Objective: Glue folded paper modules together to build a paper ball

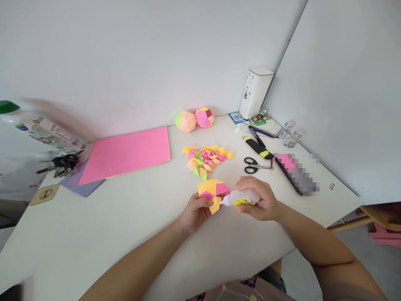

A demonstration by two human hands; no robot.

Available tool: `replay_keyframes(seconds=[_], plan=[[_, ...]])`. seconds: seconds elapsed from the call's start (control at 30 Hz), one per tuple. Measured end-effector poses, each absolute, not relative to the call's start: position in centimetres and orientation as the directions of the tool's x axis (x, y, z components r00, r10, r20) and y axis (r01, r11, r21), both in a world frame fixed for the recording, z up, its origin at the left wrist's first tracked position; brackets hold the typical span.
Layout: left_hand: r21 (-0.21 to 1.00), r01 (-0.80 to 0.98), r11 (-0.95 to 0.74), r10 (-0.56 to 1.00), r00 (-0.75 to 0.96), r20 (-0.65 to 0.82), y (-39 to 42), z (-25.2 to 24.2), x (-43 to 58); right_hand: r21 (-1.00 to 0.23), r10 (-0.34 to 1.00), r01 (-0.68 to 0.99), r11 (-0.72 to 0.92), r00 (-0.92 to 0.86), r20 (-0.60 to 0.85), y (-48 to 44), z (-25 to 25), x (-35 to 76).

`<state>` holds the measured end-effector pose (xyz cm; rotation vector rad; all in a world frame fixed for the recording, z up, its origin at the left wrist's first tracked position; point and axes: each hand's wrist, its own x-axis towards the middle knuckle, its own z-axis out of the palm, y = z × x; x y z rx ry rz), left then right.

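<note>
My left hand (196, 212) is closed on a partly joined folded-paper shape (211, 189) in yellow-orange and pink, held above the front of the white table. In my right hand (261, 198) is a whitish glue bottle (239, 198) with a yellow label, tipped sideways. Its narrow nozzle points left and meets, or nearly meets, the lower yellow-orange flap of the paper shape; whether glue is coming out is too small to tell. Just beyond my hands lies a loose heap of small folded paper pieces (206, 159) in orange, pink, peach and green.
Two finished paper balls (185, 121) rest against the wall. Pink paper sheets (131, 154) lie left, near keys (65, 163) and a green-capped bottle (46, 129). On the right are scissors (255, 165), a box cutter (258, 147), a pencil case (294, 173), glass jars (293, 139) and a white container (256, 93).
</note>
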<state>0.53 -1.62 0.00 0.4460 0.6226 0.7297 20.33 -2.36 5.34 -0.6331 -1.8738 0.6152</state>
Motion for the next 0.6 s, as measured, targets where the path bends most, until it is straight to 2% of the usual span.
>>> replay_keyframes(seconds=[0.23, 0.43, 0.6], plan=[[0.584, -0.467, 0.664, 0.723, 0.602, -0.340, -1.59, -0.20, 0.42, -0.670, 0.687, 0.160, 0.725, -0.243, 0.685, -2.39, 5.44, 20.46], [0.566, -0.458, 0.685, 0.711, 0.590, -0.383, -1.52, -0.01, 0.42, -0.592, 0.620, 0.193, 0.783, -0.323, 0.715, -2.70, 5.62, 19.99], [0.588, -0.441, 0.678, 0.711, 0.595, -0.374, -1.44, -0.19, 0.32, -0.587, 0.620, 0.207, 0.782, -0.352, 0.702, -2.77, 5.50, 20.00]])
